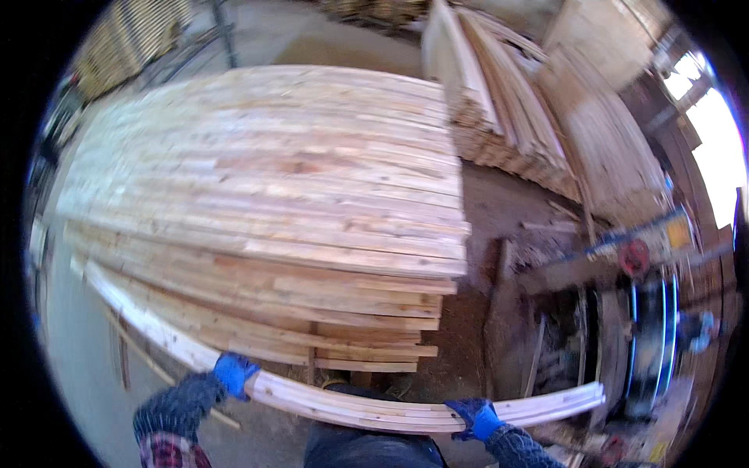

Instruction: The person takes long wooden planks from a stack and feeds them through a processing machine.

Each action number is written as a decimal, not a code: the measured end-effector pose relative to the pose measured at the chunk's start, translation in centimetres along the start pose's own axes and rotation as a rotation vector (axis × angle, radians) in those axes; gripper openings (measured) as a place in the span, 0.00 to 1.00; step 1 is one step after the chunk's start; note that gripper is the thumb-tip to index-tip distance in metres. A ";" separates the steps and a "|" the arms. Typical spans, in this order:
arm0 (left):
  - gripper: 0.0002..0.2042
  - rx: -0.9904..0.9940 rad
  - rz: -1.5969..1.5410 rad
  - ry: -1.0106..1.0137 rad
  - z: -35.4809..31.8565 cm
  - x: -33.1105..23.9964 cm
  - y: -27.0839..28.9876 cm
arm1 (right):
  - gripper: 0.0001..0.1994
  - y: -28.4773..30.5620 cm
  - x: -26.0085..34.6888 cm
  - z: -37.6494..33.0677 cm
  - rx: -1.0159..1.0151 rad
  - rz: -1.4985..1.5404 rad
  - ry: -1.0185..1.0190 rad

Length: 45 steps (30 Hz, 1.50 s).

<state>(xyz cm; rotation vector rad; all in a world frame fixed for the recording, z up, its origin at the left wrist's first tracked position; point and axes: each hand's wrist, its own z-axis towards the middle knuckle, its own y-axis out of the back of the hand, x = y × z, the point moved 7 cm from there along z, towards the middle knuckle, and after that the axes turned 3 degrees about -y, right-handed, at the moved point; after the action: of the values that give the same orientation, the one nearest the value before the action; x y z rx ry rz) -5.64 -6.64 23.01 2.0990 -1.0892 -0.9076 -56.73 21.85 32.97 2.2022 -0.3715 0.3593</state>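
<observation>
A bundle of long, pale wooden boards lies across the front of my body. My left hand, in a blue glove, is closed around the boards left of my legs. Farther right, my right hand, also gloved in blue, grips the same boards near their right end. The boards' far-left end reaches beside a large stack of planks in front of me. Each hand's fingers are partly hidden by the wood and gloves.
Another tall pile of planks stands at the back right. On the right is a machine with rollers and a red handwheel. A thin strip of wood lies on the floor at left. More stacked wood is at far left.
</observation>
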 end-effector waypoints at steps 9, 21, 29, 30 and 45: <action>0.46 -0.334 0.118 0.095 4.7 -17.2 9.5 | 0.34 7.3 -12.7 -12.7 -0.583 -0.256 -0.110; 0.50 -0.532 0.151 -0.013 19.6 -43.2 28.7 | 0.40 14.1 -18.5 -18.4 -1.001 -0.264 -0.249; 0.51 -0.399 0.097 -0.168 30.1 -51.9 27.9 | 0.33 10.6 -17.6 -11.6 -0.555 -0.340 -0.199; 0.51 -0.408 0.079 -0.207 30.3 -52.0 27.5 | 0.32 10.4 -18.2 -11.9 -0.580 -0.306 -0.159; 0.45 -0.587 0.202 0.315 7.7 -28.4 21.3 | 0.37 9.3 -36.8 -19.5 -0.891 -0.314 -0.500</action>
<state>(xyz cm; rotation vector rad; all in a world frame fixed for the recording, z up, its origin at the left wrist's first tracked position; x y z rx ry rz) -33.36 5.78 42.88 1.5471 -0.7384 -0.6652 -96.42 36.97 37.17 1.3970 -0.3495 -0.4700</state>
